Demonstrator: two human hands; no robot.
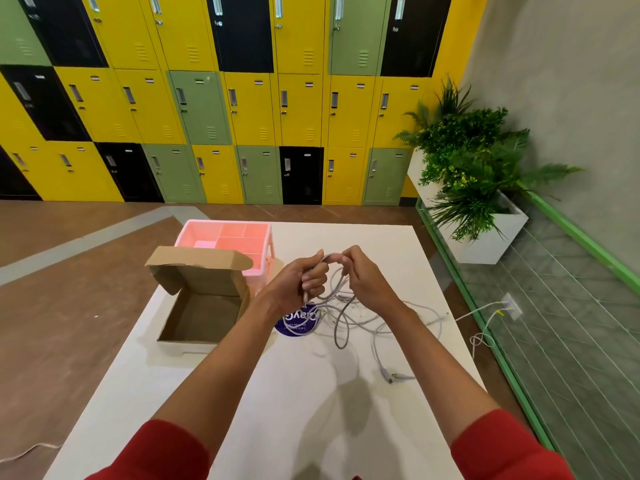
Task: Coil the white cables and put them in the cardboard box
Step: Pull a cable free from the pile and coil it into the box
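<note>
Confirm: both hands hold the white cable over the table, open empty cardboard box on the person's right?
No. The head view shows the cardboard box on the person's left, open and empty. Left hand and right hand do hold the white cable over the table.

matt brown cardboard box (201, 306), glossy pink plastic organiser (228, 237) behind it, smooth white cables (346, 317) right of box, matt white tabletop (277, 393), red cloth sleeves (166, 452)

Both hands (329, 275) gripping white cables (341, 317), open cardboard box (204, 306) left
</note>
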